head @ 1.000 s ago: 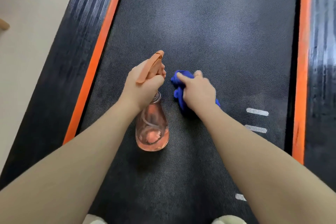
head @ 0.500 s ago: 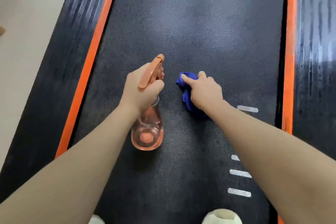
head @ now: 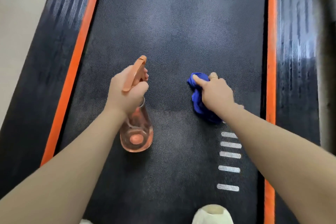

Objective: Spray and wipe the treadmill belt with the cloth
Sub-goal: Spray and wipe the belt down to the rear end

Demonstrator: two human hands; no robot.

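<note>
While the left hand grips the spray bottle by its neck, the right hand clutches the cloth, soft and bunched, likely easily dragged across the treadmill belt.

Black rubbery treadmill belt with a rough, dotted, matt top, soft crumpled blue cloth, see-through shiny plastic spray bottle with a smooth orange plastic top, smooth orange side strips, ridged, slightly shiny black side rails
</note>
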